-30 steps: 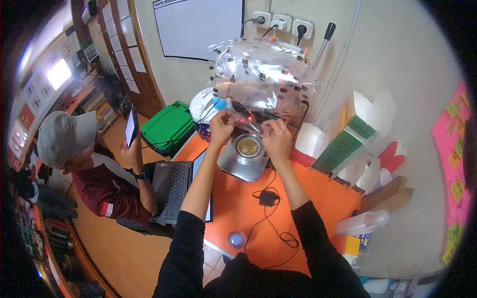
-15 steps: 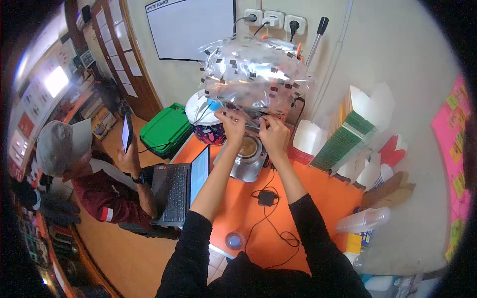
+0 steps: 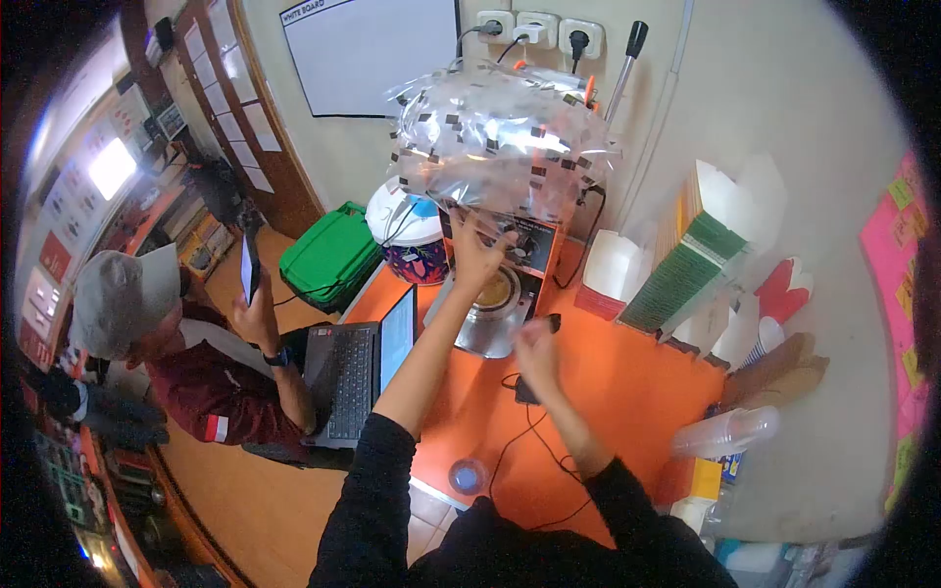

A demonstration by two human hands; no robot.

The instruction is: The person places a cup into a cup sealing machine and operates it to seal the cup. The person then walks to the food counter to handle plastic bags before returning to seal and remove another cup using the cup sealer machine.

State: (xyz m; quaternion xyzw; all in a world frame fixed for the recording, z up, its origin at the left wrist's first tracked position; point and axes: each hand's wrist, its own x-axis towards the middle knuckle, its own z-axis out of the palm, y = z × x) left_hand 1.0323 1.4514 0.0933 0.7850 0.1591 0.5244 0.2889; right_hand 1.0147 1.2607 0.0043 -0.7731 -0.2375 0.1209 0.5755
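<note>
Nearest, the right hand point(image 3: 536, 351) hovers blurred over the orange counter point(image 3: 627, 392), fingers loosely curled, holding nothing I can make out. Farther, the left hand point(image 3: 477, 257) pinches the lower edge of the crinkled plastic film point(image 3: 500, 137) draped over the sealing machine point(image 3: 524, 245). Likely light, limp, slippery and tear-prone; best held at its edge.
</note>
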